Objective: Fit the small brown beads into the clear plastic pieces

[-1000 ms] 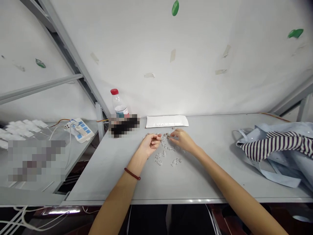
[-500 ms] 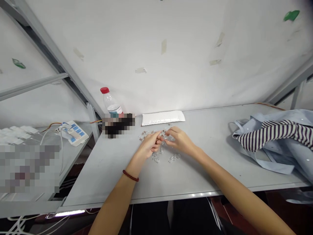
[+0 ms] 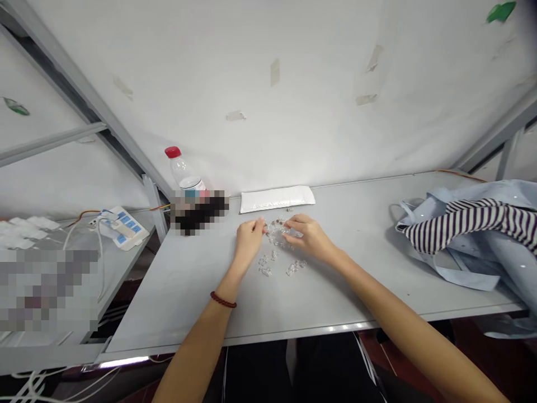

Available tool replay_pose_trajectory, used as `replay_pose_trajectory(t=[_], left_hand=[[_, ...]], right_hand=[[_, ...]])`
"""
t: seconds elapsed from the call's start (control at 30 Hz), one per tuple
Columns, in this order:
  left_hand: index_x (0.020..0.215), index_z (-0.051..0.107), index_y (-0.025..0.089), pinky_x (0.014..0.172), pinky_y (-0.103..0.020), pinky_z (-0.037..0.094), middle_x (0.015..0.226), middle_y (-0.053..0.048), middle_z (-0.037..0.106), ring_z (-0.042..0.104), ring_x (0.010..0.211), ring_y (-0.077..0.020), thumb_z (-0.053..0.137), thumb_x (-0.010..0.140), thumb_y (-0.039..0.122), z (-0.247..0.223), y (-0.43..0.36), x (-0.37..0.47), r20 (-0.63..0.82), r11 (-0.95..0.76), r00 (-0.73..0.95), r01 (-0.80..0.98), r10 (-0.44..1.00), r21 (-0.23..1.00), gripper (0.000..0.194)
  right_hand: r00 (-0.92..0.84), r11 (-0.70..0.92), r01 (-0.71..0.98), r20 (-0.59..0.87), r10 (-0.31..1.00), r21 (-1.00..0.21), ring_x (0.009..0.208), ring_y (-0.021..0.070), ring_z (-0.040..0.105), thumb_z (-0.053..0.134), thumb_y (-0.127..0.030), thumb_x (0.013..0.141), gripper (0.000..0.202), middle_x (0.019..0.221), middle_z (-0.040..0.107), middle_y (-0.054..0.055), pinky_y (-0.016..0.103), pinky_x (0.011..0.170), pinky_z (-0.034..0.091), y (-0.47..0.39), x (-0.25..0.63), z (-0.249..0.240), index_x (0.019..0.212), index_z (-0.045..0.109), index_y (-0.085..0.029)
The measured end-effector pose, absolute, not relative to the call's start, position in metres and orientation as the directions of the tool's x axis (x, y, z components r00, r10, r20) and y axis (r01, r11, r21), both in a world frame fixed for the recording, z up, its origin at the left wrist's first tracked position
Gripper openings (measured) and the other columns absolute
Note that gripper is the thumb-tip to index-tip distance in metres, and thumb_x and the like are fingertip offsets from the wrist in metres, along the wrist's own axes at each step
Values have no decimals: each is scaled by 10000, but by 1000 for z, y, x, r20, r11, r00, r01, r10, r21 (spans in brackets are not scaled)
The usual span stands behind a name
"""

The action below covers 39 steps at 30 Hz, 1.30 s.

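Observation:
Several small clear plastic pieces [image 3: 277, 258] lie scattered on the grey table [image 3: 293, 302], some with dark reddish bits among them. My left hand [image 3: 248, 239] rests palm down at the left edge of the pile, its fingertips on the pieces. My right hand [image 3: 306, 235] lies at the right edge, fingers curled onto the pieces near the middle. Whether either hand pinches a piece is too small to tell. A dark red bead bracelet [image 3: 223, 300] sits on my left wrist.
A flat white packet [image 3: 277, 198] lies behind the pile against the wall. A clear bottle with a red cap [image 3: 181, 168] stands at the back left. Striped and light blue cloth [image 3: 470, 229] covers the table's right end. A white power strip [image 3: 121, 228] sits on the left bench.
My hands have drawn slightly apart; the left one flattened onto the table at the pile's left side. The view has shifted a little to the right and down.

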<state>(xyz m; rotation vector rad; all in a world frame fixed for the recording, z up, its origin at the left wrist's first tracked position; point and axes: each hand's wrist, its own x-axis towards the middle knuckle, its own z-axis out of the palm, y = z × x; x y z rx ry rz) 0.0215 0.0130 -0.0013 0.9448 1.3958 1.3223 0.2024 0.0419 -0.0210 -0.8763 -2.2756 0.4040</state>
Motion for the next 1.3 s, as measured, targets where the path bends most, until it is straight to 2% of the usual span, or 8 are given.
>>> replay_pose_trajectory(t=[0.1,0.23,0.37,0.5,0.7,1.0,1.17,1.3], left_hand=[[566,490,142,342,-165,108,485,70,355,201,354,-17,548,793,204,4,15,12,-292,222,-135,-384,947,897,243],[643,522,119,310,-140,124,555,39,424,231,350,-2,526,775,160,9,14,9,-341,302,-1,-460,940,835,138],[659,531,103,302,-121,152,597,15,460,280,361,7,530,802,132,11,11,13,-353,338,68,-496,933,800,146],[728,578,67,320,-117,211,626,4,468,333,390,3,504,838,82,11,10,12,-356,340,72,-516,932,786,134],[806,605,64,350,-125,259,669,-5,488,383,430,-7,526,838,73,8,8,16,-368,342,57,-520,928,782,85],[640,519,126,336,-148,112,563,57,366,226,363,7,588,854,402,5,8,26,-422,421,74,-343,903,840,356],[589,457,141,345,-158,100,528,72,332,193,356,7,584,851,333,8,6,29,-388,388,67,-310,919,868,348],[575,446,145,347,-153,103,498,80,315,196,352,3,575,835,289,5,7,32,-301,276,-40,-301,953,913,324]], right_hand=[[-591,676,554,342,730,-486,808,215,567,587,-279,867,148,831,617,94,332,710,457,48,207,-18,875,684,-167],[-586,637,577,284,759,-512,725,194,570,591,-366,862,244,780,639,78,319,673,443,70,203,-9,782,707,-166],[-588,648,635,281,759,-421,853,221,600,607,-183,815,165,917,675,102,324,747,448,97,192,-1,926,729,-166],[-686,699,583,210,697,-414,805,185,612,538,-55,780,259,924,683,82,281,735,454,106,183,-5,877,746,-176],[-674,700,579,238,700,-418,700,155,566,503,-59,809,238,852,624,88,271,664,446,99,181,-14,868,719,-140],[-649,775,340,463,603,-533,746,155,574,505,-192,876,180,904,614,88,300,686,482,61,178,-1,918,675,-152],[-631,694,274,420,652,-666,683,129,554,554,-184,826,148,829,647,40,281,665,479,54,179,8,875,693,-184],[-618,617,349,322,717,-705,627,119,539,567,-128,763,111,730,626,22,265,629,454,60,185,12,768,673,-161]])
